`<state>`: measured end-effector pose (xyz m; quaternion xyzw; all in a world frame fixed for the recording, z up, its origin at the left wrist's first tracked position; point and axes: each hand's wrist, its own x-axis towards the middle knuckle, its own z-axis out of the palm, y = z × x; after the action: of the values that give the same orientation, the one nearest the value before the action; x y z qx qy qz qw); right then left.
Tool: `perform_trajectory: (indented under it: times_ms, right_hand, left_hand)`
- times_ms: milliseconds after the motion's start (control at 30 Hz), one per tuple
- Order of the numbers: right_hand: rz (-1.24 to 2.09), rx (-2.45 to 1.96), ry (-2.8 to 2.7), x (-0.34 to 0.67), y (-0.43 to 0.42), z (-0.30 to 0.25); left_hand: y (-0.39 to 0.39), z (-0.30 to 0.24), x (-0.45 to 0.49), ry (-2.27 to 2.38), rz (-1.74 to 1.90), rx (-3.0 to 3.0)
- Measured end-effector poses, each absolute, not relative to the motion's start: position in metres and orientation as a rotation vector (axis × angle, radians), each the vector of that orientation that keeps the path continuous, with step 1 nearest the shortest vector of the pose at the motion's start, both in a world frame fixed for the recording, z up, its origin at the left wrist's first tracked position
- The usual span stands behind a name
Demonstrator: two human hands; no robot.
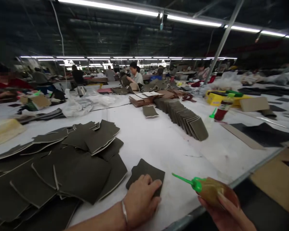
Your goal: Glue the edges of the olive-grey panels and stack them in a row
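Observation:
My left hand (pixel 142 199) presses on a small dark grey-green leather piece (pixel 148 169) near the table's front edge, fingers bent over its surface. In my right hand (pixel 227 208) is a glue bottle (pixel 213 192), amber-brown with a green nozzle tip that points left toward the piece, clear of it. To the left spreads a large heap of similar dark leather pieces (pixel 79 170) with pale edges. Beyond the hands, a row of overlapping pieces (pixel 183 117) stretches away, with a single piece (pixel 150 111) lying beside it.
At the right stand a red-labelled bottle (pixel 223 109) and a yellow box (pixel 215 97), near dark sheets (pixel 265 133). Clear plastic bags (pixel 77 104) lie at the back left. A co-worker (pixel 136 75) sits across the white table (pixel 135 134).

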<state>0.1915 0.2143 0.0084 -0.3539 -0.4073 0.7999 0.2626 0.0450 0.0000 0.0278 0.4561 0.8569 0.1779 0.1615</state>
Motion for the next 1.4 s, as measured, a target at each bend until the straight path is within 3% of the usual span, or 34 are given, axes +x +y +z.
perform_trajectory:
  times_ms: [233,533,900,1133,1400]
  right_hand:
    - [2.034,-0.847,-1.250,0.196,0.209,0.008]
    - [1.781,-0.861,-1.452,0.197,0.209,0.009]
    - [1.355,-0.736,-1.884,0.185,0.209,0.010]
    - [0.939,-0.637,-2.164,0.172,0.199,0.022]
    - [0.787,-0.509,-2.232,0.168,0.200,0.013]
  left_hand:
    - [0.032,0.039,0.050,2.562,0.190,1.054]
    - [0.054,0.036,0.053,2.607,0.086,1.112]
    - [0.023,0.029,0.018,2.503,0.387,1.364]
    - [0.025,0.025,0.019,2.499,0.384,1.364]
    - [0.027,0.027,0.018,2.504,0.345,1.350]
